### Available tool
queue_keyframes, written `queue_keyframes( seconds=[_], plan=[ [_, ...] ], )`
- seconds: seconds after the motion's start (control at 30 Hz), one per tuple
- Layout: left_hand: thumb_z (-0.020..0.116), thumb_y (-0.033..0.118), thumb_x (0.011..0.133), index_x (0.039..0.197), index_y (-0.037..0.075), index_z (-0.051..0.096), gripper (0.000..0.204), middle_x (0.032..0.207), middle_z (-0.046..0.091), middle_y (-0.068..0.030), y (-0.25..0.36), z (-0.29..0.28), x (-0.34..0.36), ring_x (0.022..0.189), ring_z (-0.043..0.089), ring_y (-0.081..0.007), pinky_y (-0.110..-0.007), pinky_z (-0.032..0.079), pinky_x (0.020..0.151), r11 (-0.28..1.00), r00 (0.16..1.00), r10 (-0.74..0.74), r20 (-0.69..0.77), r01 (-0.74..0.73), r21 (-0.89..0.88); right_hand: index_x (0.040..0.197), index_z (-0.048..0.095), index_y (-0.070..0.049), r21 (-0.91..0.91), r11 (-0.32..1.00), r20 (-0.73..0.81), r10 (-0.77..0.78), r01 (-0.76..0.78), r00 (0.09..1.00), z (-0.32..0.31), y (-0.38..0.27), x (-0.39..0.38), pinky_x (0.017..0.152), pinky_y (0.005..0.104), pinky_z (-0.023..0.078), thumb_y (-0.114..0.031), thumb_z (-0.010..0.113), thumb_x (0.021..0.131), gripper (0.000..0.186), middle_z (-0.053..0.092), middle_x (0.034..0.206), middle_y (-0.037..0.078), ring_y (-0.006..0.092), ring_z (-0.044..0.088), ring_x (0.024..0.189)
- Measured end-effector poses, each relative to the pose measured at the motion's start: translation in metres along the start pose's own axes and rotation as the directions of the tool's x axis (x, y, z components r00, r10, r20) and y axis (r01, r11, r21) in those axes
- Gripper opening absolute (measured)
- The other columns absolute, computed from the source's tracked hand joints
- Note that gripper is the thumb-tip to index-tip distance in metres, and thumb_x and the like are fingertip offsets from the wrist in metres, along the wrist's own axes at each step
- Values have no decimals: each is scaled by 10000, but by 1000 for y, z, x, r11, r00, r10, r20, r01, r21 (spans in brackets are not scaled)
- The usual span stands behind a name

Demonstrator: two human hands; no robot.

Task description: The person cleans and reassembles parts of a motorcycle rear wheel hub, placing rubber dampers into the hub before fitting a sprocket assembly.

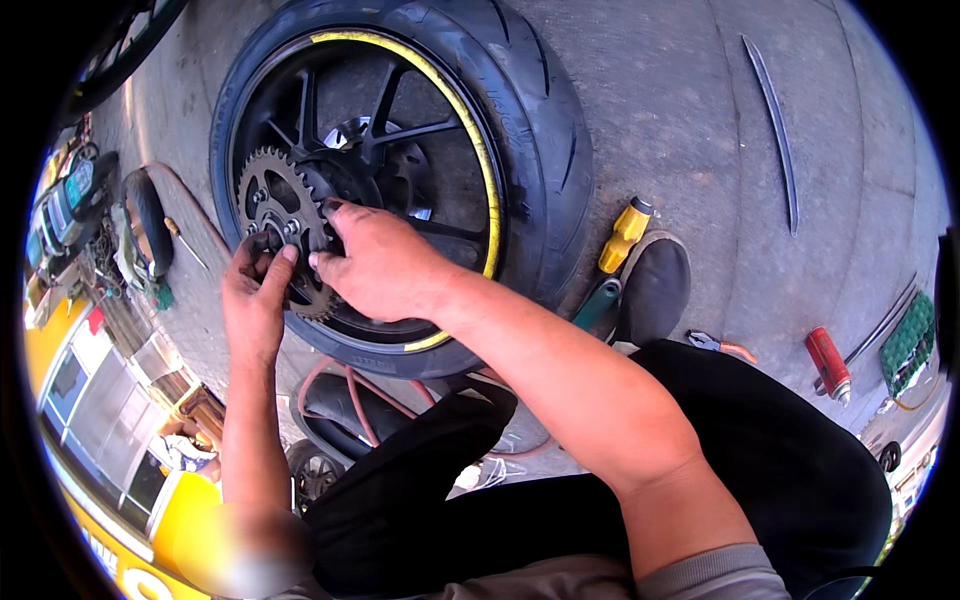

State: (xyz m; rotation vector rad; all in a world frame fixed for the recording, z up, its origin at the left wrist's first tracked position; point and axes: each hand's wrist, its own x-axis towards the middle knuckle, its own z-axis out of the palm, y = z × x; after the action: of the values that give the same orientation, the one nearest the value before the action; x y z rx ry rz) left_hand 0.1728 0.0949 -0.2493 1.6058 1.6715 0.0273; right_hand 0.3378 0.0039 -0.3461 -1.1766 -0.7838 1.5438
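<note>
A motorcycle wheel (545,160) with a black tyre and a yellow-striped rim stands in front of me. On its near face sits a toothed metal sprocket (268,180) with several bolts and nuts around its middle. My left hand (255,300) is at the sprocket's lower left, thumb and fingers curled together close to a nut; what lies between them is hidden. My right hand (385,265) is at the sprocket's right edge, its thumb and index finger closed around that edge. Behind the spokes a brake disc (405,175) shows in part.
Beside my right shoe (658,285) lies a yellow-handled tool (625,236). Pliers (722,346), a red spray can (828,362) and a green tray (908,342) lie right. A long dark strip (775,135) is farther off. A screwdriver (184,240) and a reddish hose (357,395) lie left.
</note>
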Motion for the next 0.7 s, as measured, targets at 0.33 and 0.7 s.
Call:
queue_keyframes(
  seconds=[0.33,0.7],
  plan=[
    [782,135,1005,1281,-44,627,364,764,581,74,-7,10,-2,654,451,-17,-212,335,574,999,998,32,-58,-31,31,1220,638,93,-218,975,44,47,-36,998,-20,-10,26,1016,496,539,-162,676,994,343,715,1170,327,479,686,1153],
    [826,150,971,1155,-55,671,316,740,574,69,5,24,6,663,444,-24,-217,351,580,995,997,-50,-58,55,87,1272,671,58,-395,911,-371,-40,-119,928,-2,-15,7,881,487,592,-214,671,1001,384,769,998,240,402,757,961]
  ],
)
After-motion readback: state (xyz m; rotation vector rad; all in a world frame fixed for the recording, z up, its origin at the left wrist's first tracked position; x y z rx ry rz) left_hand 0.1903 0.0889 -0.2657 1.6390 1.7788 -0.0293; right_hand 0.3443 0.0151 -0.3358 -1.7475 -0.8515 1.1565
